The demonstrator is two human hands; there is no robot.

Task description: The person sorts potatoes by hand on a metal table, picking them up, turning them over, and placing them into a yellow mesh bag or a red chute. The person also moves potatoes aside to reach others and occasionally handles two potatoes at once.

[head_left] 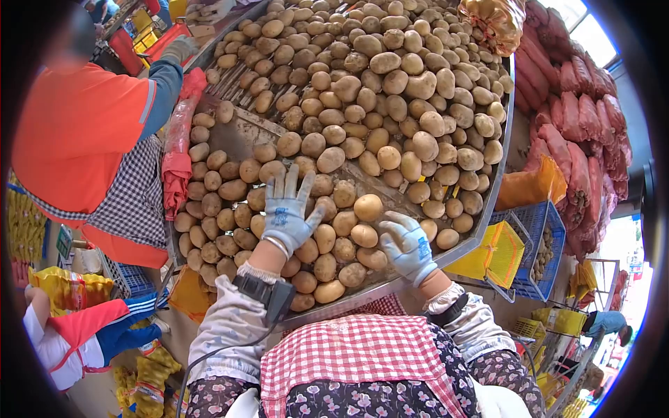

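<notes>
Both of my hands wear pale blue-grey gloves over a sorting table heaped with potatoes. My left hand lies palm down on potatoes near the front, its fingers spread and pointing away from me. What is under its palm is hidden. To the right, my right hand is beside the table's front rim, fingers apart and slightly bent, with nothing visible in it. A large pale potato sits between my two hands. Another potato rests just right of my right hand.
A metal rim edges the table. At left stands a person in an orange vest, a gloved hand at the table. Blue crates and a yellow mesh bag are at right, below stacked red sacks.
</notes>
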